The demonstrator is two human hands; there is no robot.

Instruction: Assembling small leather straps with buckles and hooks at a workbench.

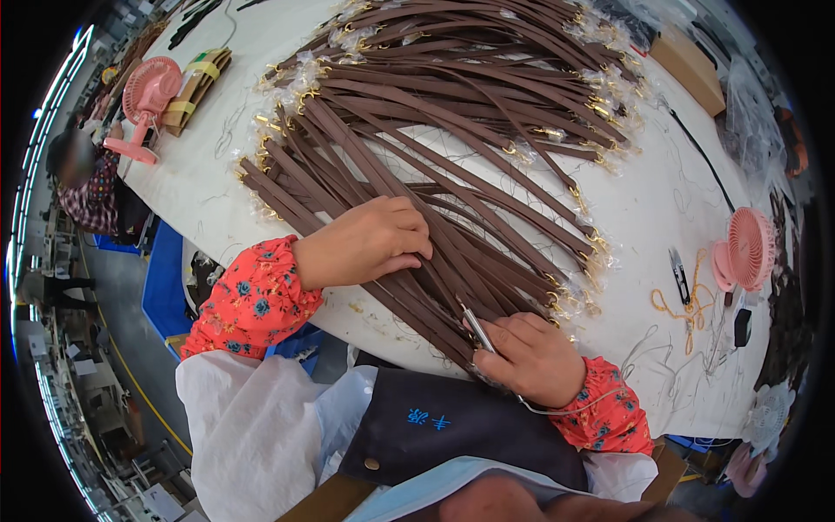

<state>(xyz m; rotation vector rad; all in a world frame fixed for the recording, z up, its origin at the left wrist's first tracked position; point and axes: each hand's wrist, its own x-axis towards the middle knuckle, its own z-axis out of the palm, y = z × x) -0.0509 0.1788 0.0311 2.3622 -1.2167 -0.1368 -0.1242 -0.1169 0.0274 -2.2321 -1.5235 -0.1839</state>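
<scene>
Long brown straps (pixel 487 104) lie in a thick pile across the white table. Gold metal clasps (pixel 600 109), many wrapped in clear plastic, sit at their ends. My left hand (pixel 370 242) rests over the nearer straps, its fingers closed on one brown strap (pixel 444 271). In my right hand (pixel 537 358) is a silver pen-shaped tool (pixel 475 327) with a thin grey cord running back past my wrist. Its narrow tip points up and left, close to the held strap; whether it touches, I cannot tell. Loose dark threads stick out among the straps.
Pink fans stand at the left (pixel 146 91) and right (pixel 750 248). Thread snips (pixel 678 274) and a yellow cord (pixel 692 311) lie on the right. A cardboard box (pixel 687 70) sits far right. Beyond the left table edge are a blue bin (pixel 170 283) and another person (pixel 91 196).
</scene>
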